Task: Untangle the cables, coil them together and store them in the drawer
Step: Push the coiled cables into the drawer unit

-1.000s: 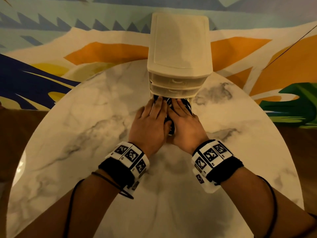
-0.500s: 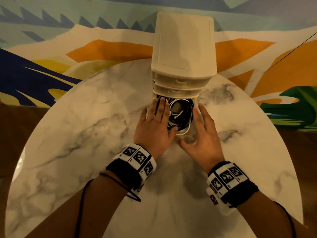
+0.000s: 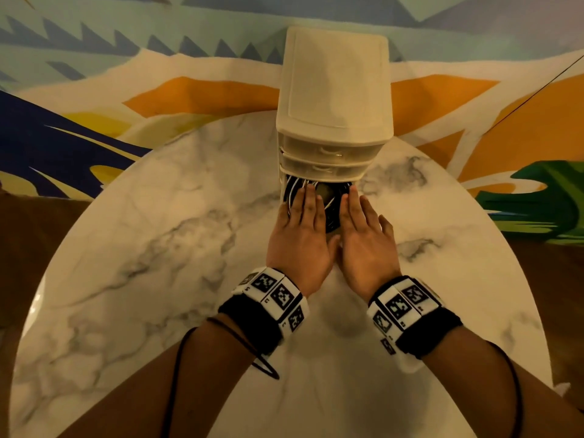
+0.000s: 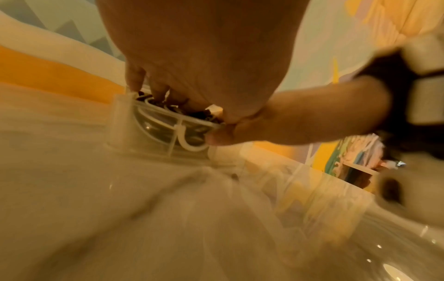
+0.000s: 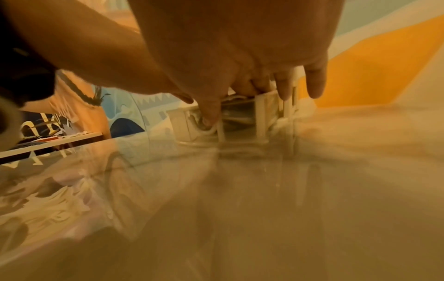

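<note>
Cables (image 3: 328, 213) are sitting coiled in the bottom drawer (image 4: 168, 133) of the small plastic drawer unit (image 3: 335, 90), which is standing at the far edge of the marble table (image 3: 158, 248); the drawer is pulled partway out toward the person. The left hand (image 3: 300, 238) is lying flat over the coil's left side w/ fingers (image 3: 308, 200) straight and pressing down on the loops, thumb angled in toward the other hand. The right hand (image 3: 366, 245) is lying flat over the right side, fingers extended and relaxed, fingertips reaching the drawer's far right corner; nothing is being gripped by either. In the left wrist view the right thumb (image 4: 223, 136) is resting against the drawer's front by the curved handle (image 4: 190, 142), and the left fingertips are dipping into the cable pile just inside the rim. Most of the coil is being hidden under both palms and under the shut drawers above, so only a strip is showing btwn the hands. Both wrist views are blurring badly; cable ends and connectors are too smeared to make out. What shows is looking like dark cable mixed w/ thin white cable, wound in round loops, filling the drawer about to its rim. The drawer walls are translucent, w/ loops showing faintly through the front.
</note>
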